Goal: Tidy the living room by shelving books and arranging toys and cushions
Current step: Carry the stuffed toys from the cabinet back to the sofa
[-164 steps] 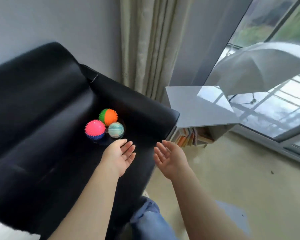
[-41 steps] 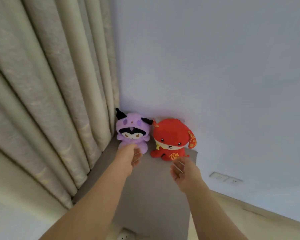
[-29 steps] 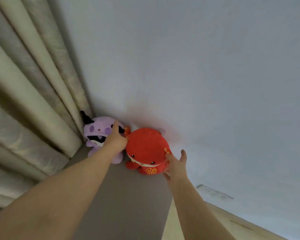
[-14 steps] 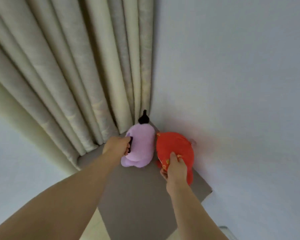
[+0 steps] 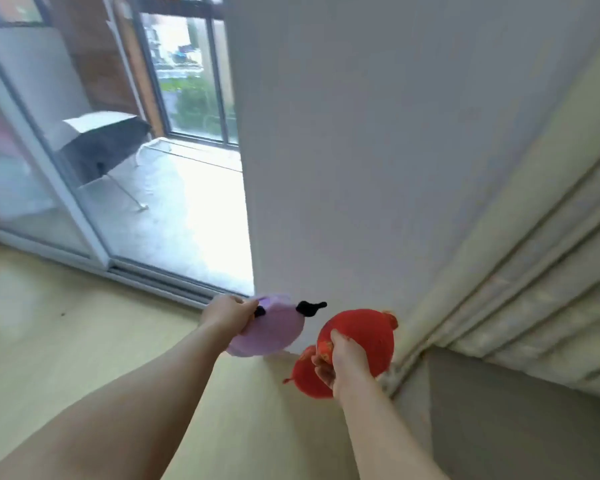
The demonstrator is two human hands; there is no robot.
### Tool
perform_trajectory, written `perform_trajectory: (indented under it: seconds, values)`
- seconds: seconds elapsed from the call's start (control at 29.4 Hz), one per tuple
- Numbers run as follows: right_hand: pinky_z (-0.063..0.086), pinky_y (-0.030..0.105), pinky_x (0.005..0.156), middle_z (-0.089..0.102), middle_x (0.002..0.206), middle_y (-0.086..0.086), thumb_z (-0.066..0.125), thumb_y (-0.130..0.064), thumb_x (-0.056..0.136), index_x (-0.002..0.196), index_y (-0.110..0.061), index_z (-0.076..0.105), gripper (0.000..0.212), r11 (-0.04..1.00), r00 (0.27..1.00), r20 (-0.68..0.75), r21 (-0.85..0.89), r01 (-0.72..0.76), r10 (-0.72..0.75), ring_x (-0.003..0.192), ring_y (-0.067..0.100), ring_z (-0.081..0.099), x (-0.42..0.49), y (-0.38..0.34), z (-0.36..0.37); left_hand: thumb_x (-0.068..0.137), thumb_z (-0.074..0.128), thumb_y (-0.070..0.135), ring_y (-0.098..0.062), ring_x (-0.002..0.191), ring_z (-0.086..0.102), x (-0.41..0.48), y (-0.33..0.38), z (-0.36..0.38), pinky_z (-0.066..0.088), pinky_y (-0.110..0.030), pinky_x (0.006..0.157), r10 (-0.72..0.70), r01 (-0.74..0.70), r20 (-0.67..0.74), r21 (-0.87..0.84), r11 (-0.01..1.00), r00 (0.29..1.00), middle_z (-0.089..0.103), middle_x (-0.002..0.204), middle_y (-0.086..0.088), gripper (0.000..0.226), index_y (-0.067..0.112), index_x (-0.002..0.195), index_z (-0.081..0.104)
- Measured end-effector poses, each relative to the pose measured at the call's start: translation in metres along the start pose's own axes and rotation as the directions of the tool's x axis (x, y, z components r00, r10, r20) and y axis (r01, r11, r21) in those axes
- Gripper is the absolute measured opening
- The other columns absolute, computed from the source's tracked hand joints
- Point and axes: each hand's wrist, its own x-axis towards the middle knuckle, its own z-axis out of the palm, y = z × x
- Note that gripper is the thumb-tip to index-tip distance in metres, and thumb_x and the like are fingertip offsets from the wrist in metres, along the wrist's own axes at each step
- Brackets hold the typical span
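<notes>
- Fingers [image 5: 247,305] of the left hand [image 5: 227,315]: curled round one end of the purple plush toy [image 5: 274,332], gripping it.
- Purple plush toy: held in the air above the floor [image 5: 84,341], lying on its side. One black ear tip [image 5: 310,308] points right, toward the wall [image 5: 361,150].
- Right hand [image 5: 347,362]: its fingers and thumb are curled into the red plush toy [image 5: 364,332] and grip it, seemingly at the join between the large round part and the smaller lobe below. Motion blur keeps this from being certain.
- Red plush toy: held in the air, to the right of the purple one and a little lower. The two are near each other with a narrow gap between them. Its right side is just beside the curtain [image 5: 534,271].
- Curtain: pale, in folds, running down the right side to the wall corner.
- Counter [image 5: 516,427]: grey surface at lower right, below the curtain hem.
- Floor: pale yellow-beige, under both forearms.
- Sliding glass door [image 5: 84,188]: upper left, with a bright balcony beyond it.
- Umbrella [image 5: 101,140]: open, dark inside, resting on the balcony.
</notes>
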Motion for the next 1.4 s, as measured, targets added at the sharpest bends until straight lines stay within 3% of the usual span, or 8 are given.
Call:
perform_trajectory:
  seconds: [0.2, 0.37, 0.54, 0.71, 0.92, 1.06, 1.19, 1.4]
  values:
    - [0.043, 0.026, 0.055, 0.054, 0.066, 0.009, 0.046, -0.025, 0.097, 0.091, -0.013, 0.054, 0.016, 0.95, 0.922, 0.375, -0.31, 0.03, 0.093, 0.052, 0.02, 0.051, -0.068, 0.077, 0.219, 0.084, 0.064, 0.035, -0.023, 0.056, 0.057, -0.026, -0.141, -0.217, 0.053, -0.035, 0.07, -0.275, 0.158, -0.358, -0.323, 0.933, 0.892, 0.06, 0.053, -0.006, 0.039, 0.013, 0.052, 0.058]
    - [0.05, 0.031, 0.055, 0.064, 0.105, 0.017, 0.051, -0.029, 0.094, 0.099, -0.018, 0.057, 0.013, 0.86, 0.798, 0.584, -0.476, 0.186, 0.151, 0.081, 0.027, 0.063, -0.128, 0.155, 0.349, 0.093, 0.041, -0.008, -0.008, 0.035, 0.042, -0.078, -0.226, -0.331, 0.03, -0.012, 0.035, -0.38, 0.024, -0.486, -0.592, 0.805, 0.787, 0.038, 0.058, -0.007, 0.035, 0.008, 0.063, 0.044]
    - [0.043, 0.018, 0.039, 0.065, 0.105, 0.016, 0.05, -0.026, 0.094, 0.102, -0.018, 0.057, 0.013, 0.743, 0.701, 0.643, -0.623, 0.245, 0.308, 0.073, 0.022, 0.059, -0.166, 0.222, 0.421, 0.091, 0.044, -0.013, -0.019, 0.053, 0.044, -0.113, -0.295, -0.394, 0.032, -0.011, 0.029, -0.595, 0.059, -0.559, -0.699, 0.713, 0.577, 0.048, 0.064, -0.01, 0.029, 0.002, 0.067, 0.048]
    - [0.043, 0.021, 0.049, 0.065, 0.109, 0.018, 0.053, -0.027, 0.091, 0.08, -0.016, 0.057, 0.017, 0.626, 0.61, 0.652, -0.718, 0.305, 0.451, 0.088, 0.029, 0.062, -0.185, 0.292, 0.494, 0.078, 0.055, -0.003, -0.021, 0.056, 0.049, -0.115, -0.35, -0.444, 0.031, -0.013, 0.04, -0.762, 0.135, -0.506, -0.791, 0.597, 0.405, 0.049, 0.062, -0.008, 0.021, 0.013, 0.065, 0.05]
    - [0.047, 0.025, 0.05, 0.052, 0.049, 0.006, 0.043, -0.013, 0.096, 0.064, -0.01, 0.049, 0.032, 0.65, 0.6, 0.643, -0.717, 0.252, 0.476, 0.041, 0.018, 0.047, -0.185, 0.304, 0.632, 0.077, 0.056, 0.009, -0.019, 0.044, 0.055, -0.048, -0.378, -0.544, 0.039, -0.018, 0.044, -0.823, 0.07, -0.473, -0.853, 0.517, 0.316, 0.061, 0.057, -0.008, 0.012, 0.007, 0.066, 0.059]
    - [0.043, 0.03, 0.058, 0.058, 0.073, 0.013, 0.046, -0.019, 0.096, 0.078, -0.009, 0.056, 0.022, 0.612, 0.57, 0.686, -0.703, 0.361, 0.452, 0.06, 0.025, 0.052, -0.199, 0.309, 0.71, 0.083, 0.055, 0.009, -0.017, 0.041, 0.057, -0.014, -0.388, -0.611, 0.047, -0.022, 0.05, -0.841, 0.063, -0.462, -0.866, 0.496, 0.282, 0.061, 0.045, -0.005, 0.017, 0.003, 0.069, 0.062]
    - [0.039, 0.027, 0.056, 0.056, 0.069, 0.009, 0.045, -0.019, 0.095, 0.075, -0.012, 0.052, 0.023, 0.604, 0.548, 0.697, -0.7, 0.381, 0.463, 0.056, 0.019, 0.049, -0.205, 0.322, 0.786, 0.089, 0.049, 0.006, -0.008, 0.025, 0.047, 0.024, -0.406, -0.672, 0.04, -0.012, 0.033, -0.849, -0.035, -0.454, -0.886, 0.463, 0.271, 0.058, 0.05, -0.007, 0.023, 0.004, 0.067, 0.054]
    - [0.043, 0.021, 0.05, 0.06, 0.076, 0.007, 0.048, -0.023, 0.093, 0.083, -0.013, 0.059, 0.018, 0.586, 0.58, 0.666, -0.726, 0.36, 0.469, 0.052, 0.017, 0.057, -0.21, 0.351, 0.876, 0.084, 0.056, 0.019, -0.019, 0.049, 0.06, 0.069, -0.455, -0.743, 0.038, -0.019, 0.044, -0.826, -0.063, -0.517, -0.853, 0.517, 0.225, 0.064, 0.056, -0.006, 0.021, 0.009, 0.066, 0.061]
